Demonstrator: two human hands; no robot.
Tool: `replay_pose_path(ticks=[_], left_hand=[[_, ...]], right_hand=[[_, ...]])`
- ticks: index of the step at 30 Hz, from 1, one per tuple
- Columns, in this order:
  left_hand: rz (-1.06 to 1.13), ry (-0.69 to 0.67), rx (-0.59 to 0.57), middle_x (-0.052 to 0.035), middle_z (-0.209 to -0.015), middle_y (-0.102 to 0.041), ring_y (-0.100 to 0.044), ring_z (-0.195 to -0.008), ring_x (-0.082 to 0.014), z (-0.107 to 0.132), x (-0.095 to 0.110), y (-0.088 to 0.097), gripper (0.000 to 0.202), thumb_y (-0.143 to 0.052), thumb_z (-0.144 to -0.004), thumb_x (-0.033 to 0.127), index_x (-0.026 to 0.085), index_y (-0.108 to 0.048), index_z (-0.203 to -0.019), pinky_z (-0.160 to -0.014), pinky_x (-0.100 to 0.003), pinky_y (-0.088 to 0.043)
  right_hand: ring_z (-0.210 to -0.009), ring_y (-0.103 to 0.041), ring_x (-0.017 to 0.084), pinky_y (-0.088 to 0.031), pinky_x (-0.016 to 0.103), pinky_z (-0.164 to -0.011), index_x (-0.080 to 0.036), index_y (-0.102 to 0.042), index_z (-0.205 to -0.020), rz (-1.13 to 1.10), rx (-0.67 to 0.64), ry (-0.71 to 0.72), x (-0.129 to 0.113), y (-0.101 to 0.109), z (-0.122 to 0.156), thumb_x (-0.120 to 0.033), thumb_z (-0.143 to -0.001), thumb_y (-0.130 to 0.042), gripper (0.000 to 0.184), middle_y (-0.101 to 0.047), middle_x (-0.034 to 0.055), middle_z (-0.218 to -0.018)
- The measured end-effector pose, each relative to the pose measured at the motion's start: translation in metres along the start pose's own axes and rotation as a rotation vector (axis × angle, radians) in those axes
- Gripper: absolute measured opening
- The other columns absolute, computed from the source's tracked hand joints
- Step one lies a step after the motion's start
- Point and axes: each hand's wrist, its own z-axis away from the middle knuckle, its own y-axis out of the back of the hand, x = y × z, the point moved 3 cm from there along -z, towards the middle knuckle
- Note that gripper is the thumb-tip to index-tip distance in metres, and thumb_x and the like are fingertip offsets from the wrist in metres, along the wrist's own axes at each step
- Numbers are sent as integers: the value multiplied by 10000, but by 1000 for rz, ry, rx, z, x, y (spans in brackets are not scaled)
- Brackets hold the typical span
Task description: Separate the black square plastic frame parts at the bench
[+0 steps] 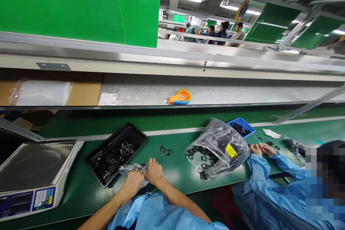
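My left hand point(133, 181) and my right hand point(155, 171) are close together at the bench's near edge, fingers closed on a small clear plastic bag point(127, 168). Dark bits show through the bag, but my hands hide most of it. Just left and beyond them lies a tilted black tray point(136, 136) with many small black plastic parts point(115, 158) inside. A few loose black plastic pieces point(166, 151) rest on the green bench beyond my right hand.
A weighing scale point(40, 165) stands at the left. Right of me lies a large clear bag point(231, 140) of black rings, with a blue bin point(250, 128) behind it. A co-worker in blue point(266, 187) sits at right. Orange tape dispenser point(180, 97) on the shelf.
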Motion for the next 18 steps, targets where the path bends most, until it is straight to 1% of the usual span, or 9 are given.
replay_pose_path(ticks=[1, 3, 7, 10, 12, 14, 16, 18], left_hand=[[3, -3, 3, -202, -1085, -736, -647, -1112, -322, 0, 0, 0, 433, -327, -939, 85, 96, -743, -1058, -959, -454, -484], [12, -19, 14, -190, -1124, -730, -624, -1164, -322, 1, 0, 1, 436, -335, -937, 92, 113, -751, -1066, -1009, -466, -462], [40, -60, 41, -158, -1285, -680, -534, -1311, -322, 6, 5, -5, 448, -355, -945, 102, 174, -739, -1162, -1141, -509, -369], [59, -88, 45, -137, -1263, -677, -534, -1297, -309, 10, 8, -13, 403, -387, -963, 144, 205, -747, -1132, -1146, -508, -370], [64, -100, 44, -144, -1249, -675, -529, -1301, -309, 11, 8, -16, 380, -402, -967, 155, 193, -745, -1127, -1147, -507, -370], [64, -109, 44, -161, -1261, -666, -508, -1328, -319, 10, 8, -18, 361, -421, -967, 159, 164, -742, -1132, -1168, -516, -344], [62, -125, 41, -174, -1268, -664, -488, -1349, -325, 8, 8, -19, 336, -445, -964, 169, 142, -747, -1109, -1199, -516, -304], [61, -142, 31, -170, -1256, -673, -492, -1349, -314, 7, 11, -20, 326, -448, -970, 176, 138, -751, -1085, -1218, -494, -281]], right_hand=[[-1169, -646, 272, -558, 507, -977, -174, -606, -1319, 23, -36, -8, 0, 0, 0, -382, -973, -662, 408, -628, 115, -1344], [-1091, -676, 240, -584, 464, -930, -168, -635, -1263, 53, -100, -21, -1, 0, 1, -378, -989, -642, 345, -663, 100, -1268], [-1077, -680, 232, -593, 440, -910, -172, -634, -1264, 83, -156, -47, -3, 5, -5, -358, -990, -645, 332, -663, 100, -1267], [-1100, -676, 245, -590, 444, -916, -173, -627, -1281, 91, -152, -55, 0, 14, -13, -359, -981, -658, 355, -656, 99, -1280], [-1112, -673, 255, -588, 446, -920, -170, -625, -1286, 89, -148, -48, 1, 18, -17, -362, -974, -668, 369, -653, 98, -1283], [-1110, -672, 250, -587, 450, -924, -171, -626, -1285, 81, -152, -31, 0, 20, -20, -362, -979, -660, 362, -652, 100, -1288], [-1100, -673, 241, -588, 451, -923, -176, -627, -1282, 71, -160, -12, -2, 20, -20, -361, -987, -647, 348, -653, 102, -1290], [-1094, -675, 236, -590, 449, -921, -180, -627, -1280, 60, -169, 7, -6, 18, -20, -360, -991, -642, 341, -654, 101, -1288]])
